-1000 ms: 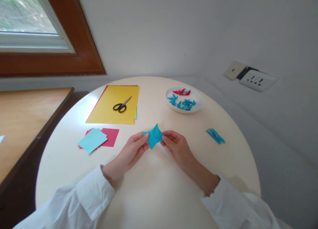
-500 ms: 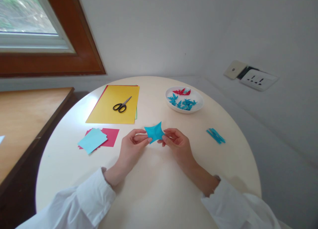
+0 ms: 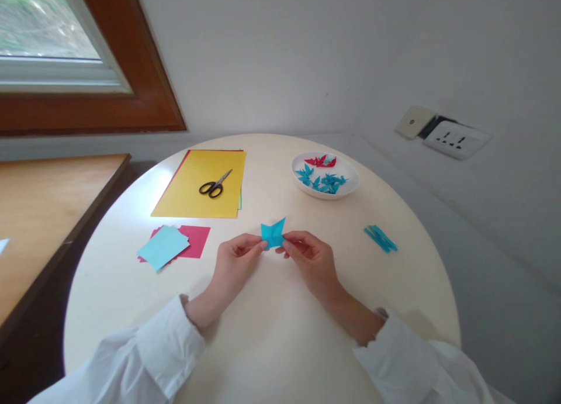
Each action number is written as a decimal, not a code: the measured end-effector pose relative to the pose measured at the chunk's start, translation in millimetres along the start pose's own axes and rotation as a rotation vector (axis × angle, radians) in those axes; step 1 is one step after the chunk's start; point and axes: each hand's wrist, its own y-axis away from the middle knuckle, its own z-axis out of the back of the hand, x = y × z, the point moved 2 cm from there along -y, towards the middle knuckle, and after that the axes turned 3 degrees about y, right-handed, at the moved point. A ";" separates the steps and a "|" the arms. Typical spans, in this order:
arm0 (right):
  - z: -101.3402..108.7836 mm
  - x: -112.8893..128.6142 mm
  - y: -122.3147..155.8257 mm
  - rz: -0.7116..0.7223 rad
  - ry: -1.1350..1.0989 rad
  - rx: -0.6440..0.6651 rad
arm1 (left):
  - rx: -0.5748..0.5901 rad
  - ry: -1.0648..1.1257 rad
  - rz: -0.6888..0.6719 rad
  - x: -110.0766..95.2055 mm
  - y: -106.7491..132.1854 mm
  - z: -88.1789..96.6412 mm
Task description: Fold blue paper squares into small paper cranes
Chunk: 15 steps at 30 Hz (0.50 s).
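A small folded blue paper [image 3: 273, 233] stands up between my two hands over the middle of the round cream table [image 3: 263, 345]. My left hand [image 3: 234, 262] pinches its lower left corner with thumb and forefinger. My right hand [image 3: 309, 258] pinches its lower right corner the same way. The paper shows two points at its top. Both wrists rest low over the table, in white sleeves.
A yellow sheet [image 3: 201, 185] with black scissors [image 3: 214, 186] on it lies at the back left. Light blue [image 3: 163, 247] and red [image 3: 195, 240] paper squares lie left of my hands. A white dish [image 3: 325, 176] holds several folded paper pieces. A blue folded strip [image 3: 380, 239] lies to the right.
The blue paper has been pressed together from a wide open shape into a narrower folded one with two points on top. Both hands have stayed near the same spot.
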 end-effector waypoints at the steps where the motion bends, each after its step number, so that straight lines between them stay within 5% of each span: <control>1: 0.1 -0.3 0.1 0.005 0.008 0.003 | 0.002 -0.010 -0.007 0.2 -0.2 0.1; 15: 5.1 -1.8 0.0 0.138 0.290 -0.041 | 0.044 0.005 -0.045 1.2 -0.6 -0.5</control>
